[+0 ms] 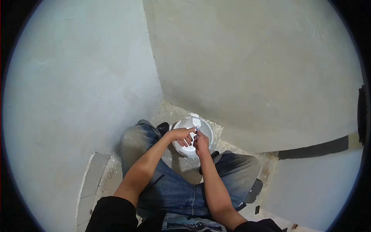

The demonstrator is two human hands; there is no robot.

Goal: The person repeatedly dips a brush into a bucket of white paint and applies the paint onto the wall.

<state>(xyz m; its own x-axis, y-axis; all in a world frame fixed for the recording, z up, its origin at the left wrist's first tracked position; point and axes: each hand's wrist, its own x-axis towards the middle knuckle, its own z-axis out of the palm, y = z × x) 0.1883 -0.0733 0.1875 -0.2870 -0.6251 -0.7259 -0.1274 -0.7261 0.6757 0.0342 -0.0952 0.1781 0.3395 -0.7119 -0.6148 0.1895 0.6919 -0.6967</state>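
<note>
Your left hand (183,135): fingertips at the white-coated flat tool (196,121), can't tell if pinching. Tool sits above the white bucket (210,136). Your right hand (201,143) grasps its handle; best kept steady, inside the rim.

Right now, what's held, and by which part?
White-smeared tool, by its near end, in the right grip; unclear whether the left grip holds it too.

White-smeared tool (196,122) over a round white bucket (211,136)
Tool's head points away; bucket stands upright, open; white material inside
</note>
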